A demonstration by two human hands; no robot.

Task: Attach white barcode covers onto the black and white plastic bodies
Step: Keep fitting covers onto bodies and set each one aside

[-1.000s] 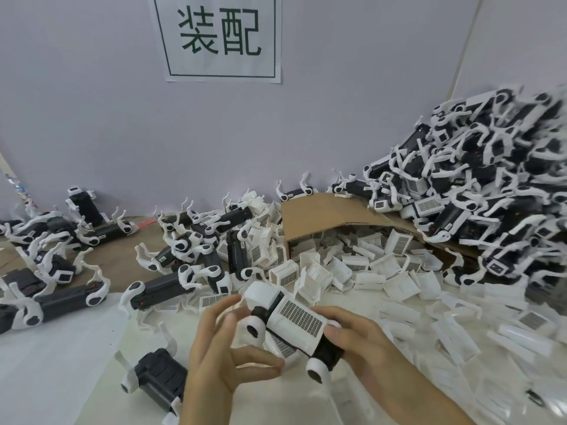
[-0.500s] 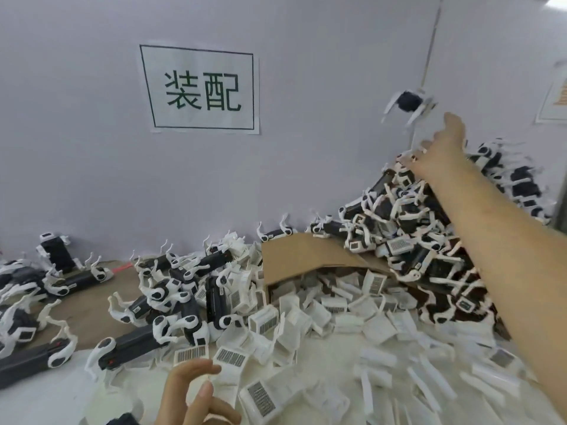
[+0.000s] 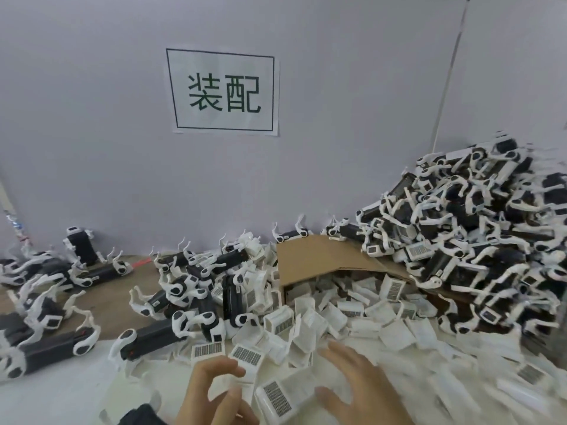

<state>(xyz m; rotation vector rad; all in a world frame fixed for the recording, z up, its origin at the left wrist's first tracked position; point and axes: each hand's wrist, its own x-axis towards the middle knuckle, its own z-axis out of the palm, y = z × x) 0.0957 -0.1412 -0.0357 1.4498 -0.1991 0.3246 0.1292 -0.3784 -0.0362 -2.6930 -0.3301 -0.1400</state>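
My left hand (image 3: 211,394) is at the bottom centre, its fingers loosely arched over a white barcode cover (image 3: 245,357) and holding nothing. To its right, my right hand (image 3: 359,388) hovers with spread fingers beside another white cover (image 3: 276,397) lying barcode up. A heap of loose white covers (image 3: 337,314) spreads out behind both hands. Black and white plastic bodies (image 3: 153,332) lie scattered at the left. A dark body part (image 3: 138,415) shows at the bottom edge beside my left wrist.
A tall pile of black and white bodies (image 3: 460,246) fills the right side against the wall. An open cardboard box (image 3: 319,259) lies tipped in the middle, spilling covers. A paper sign (image 3: 224,90) hangs on the grey wall.
The assembled body I held in both hands has been thrown onto the right pile. My right hand has come back down from there to the covers, empty. My left hand stayed low.
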